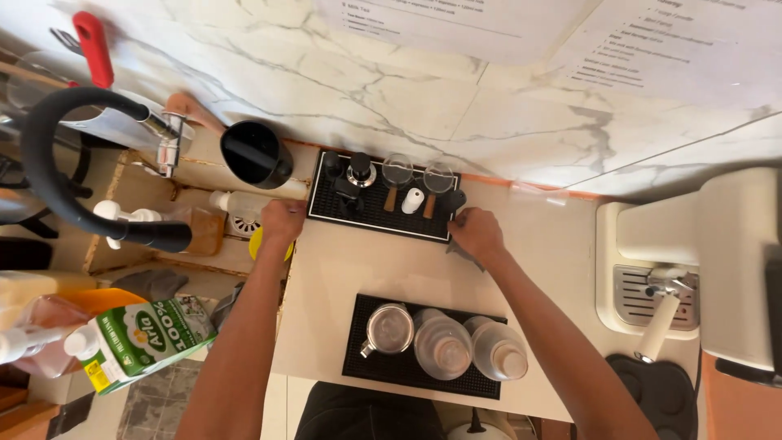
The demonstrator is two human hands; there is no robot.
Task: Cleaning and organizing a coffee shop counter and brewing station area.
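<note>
- Evidently both hands grip the far black bar mat: the left hand is closed on its left edge, and the right hand is curled at its right near corner, with a dark cloth partly under it.
- To shift it well, I would keep the mat flat on the tabletop and pull evenly, since loose pieces stand on it.
- It is a ribbed rectangular mat by the marble wall, carrying two small glasses, a tamper and a white cup.
- Nearer, a second mat holds a steel jug and two upturned glasses.
</note>
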